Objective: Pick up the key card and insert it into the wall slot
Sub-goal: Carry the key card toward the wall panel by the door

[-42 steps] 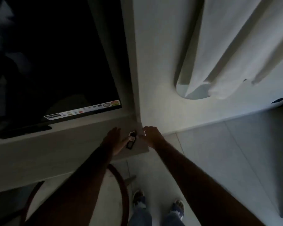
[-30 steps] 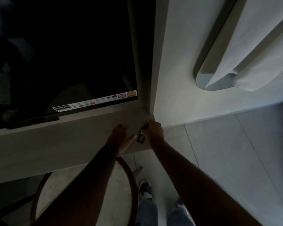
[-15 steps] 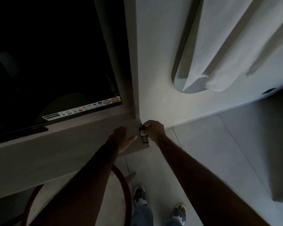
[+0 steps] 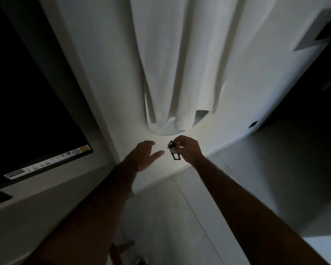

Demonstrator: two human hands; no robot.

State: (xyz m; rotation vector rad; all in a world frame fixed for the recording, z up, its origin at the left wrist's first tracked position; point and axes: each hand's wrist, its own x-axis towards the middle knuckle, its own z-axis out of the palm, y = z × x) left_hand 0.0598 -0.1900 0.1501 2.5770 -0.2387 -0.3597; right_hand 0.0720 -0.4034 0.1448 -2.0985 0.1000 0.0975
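I've lifted the card (image 4: 174,152) off the worktop (image 4: 46,190); it now dangles from my right hand (image 4: 187,148), pinched at its top so it hangs free for the slot. My left hand (image 4: 143,155) hovers open, empty, just left.

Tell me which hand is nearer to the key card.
Right. The right hand holds the key card in its fingers; the open left hand is beside it, not touching.

Light: dim room, the pale wall (image 4: 107,77) catching a soft glow near the middle.
Shadows: arms reading as dark shapes.
Edges: wide-angle lens bending lines.
Focus: slightly soft.
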